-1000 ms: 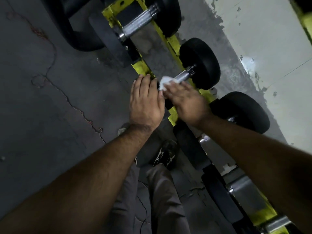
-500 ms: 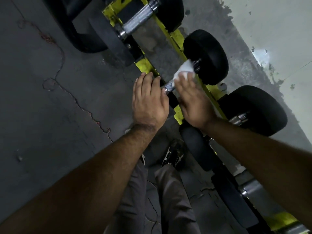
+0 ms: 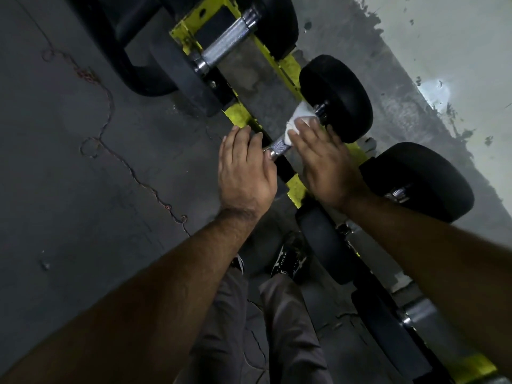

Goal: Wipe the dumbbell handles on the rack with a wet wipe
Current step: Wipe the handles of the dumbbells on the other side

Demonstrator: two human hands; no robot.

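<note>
A white, crumpled wet wipe (image 3: 300,120) is pressed onto the knurled steel handle (image 3: 279,146) of a small dumbbell (image 3: 336,98), at the end next to its far black round head. The wipe is held under the fingers (image 3: 313,131) of the right hand (image 3: 327,167), which are laid straight and close together over it. The left hand (image 3: 245,173) is rested flat on the near head of the same dumbbell, fingers extended and close together. The dumbbell is carried across the yellow rack (image 3: 238,115), with a larger dumbbell (image 3: 230,44) above it and another (image 3: 415,181) just beside it. A dark shoe (image 3: 289,257) is seen on the grey floor (image 3: 83,189).
</note>
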